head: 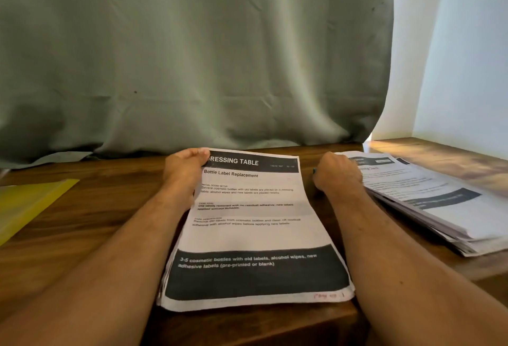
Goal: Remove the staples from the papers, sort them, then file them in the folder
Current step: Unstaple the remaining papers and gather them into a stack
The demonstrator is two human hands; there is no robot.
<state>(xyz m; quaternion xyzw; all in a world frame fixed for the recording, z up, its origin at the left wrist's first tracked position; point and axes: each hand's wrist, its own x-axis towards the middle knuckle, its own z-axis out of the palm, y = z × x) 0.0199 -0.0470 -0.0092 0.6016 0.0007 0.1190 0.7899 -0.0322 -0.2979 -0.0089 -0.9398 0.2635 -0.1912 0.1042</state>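
Note:
A stapled set of printed papers [253, 235], headed "DRESSING TABLE", lies on the wooden table [110, 222] in front of me. My left hand [184, 172] pinches its top-left corner, thumb on the black header. My right hand [336, 175] rests just right of the set's top edge, its fingers curled round a small teal object [314, 171]. Only a tip of that object shows. A yellow folder [27, 205] lies flat at the left edge of the view.
A thicker pile of printed papers [439, 208] sits at the right, angled toward the table's corner. A green curtain [192, 56] hangs down onto the table's back edge. The table's front edge runs just below the papers.

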